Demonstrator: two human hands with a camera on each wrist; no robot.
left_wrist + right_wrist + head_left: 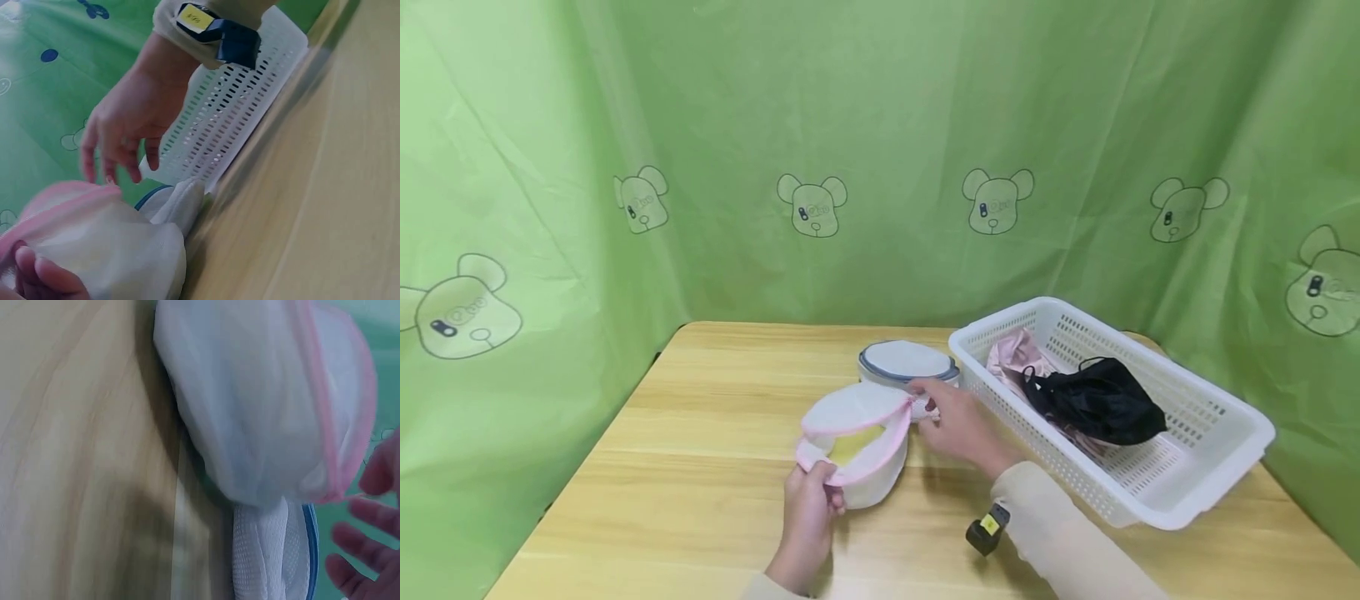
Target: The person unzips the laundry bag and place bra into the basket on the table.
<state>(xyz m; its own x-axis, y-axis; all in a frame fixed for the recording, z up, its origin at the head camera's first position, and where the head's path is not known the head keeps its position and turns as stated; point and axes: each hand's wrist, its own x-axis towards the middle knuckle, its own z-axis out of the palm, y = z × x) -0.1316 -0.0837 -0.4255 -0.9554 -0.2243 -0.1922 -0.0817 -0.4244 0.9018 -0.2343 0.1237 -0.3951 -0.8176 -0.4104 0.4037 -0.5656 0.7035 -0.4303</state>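
A white mesh laundry bag (868,487) with pink trim stands on the table, its zipped lid partly raised. Something yellow (855,446) shows inside. My left hand (808,508) grips the near rim, thumb on top and fingers underneath. At the far right end of the pink zipper, my right hand (958,425) pinches the zipper pull between thumb and forefinger; its other fingers are spread loosely in the right wrist view. Just behind sits a second white mesh bag (906,360) with blue-grey trim, partly hidden by the pink-trimmed one.
A white perforated plastic basket (1213,492) stands to the right, holding a black bra (1101,404) and a pink satin garment (1018,354). Green curtain (895,100) surrounds the wooden table (715,433) at the back and sides.
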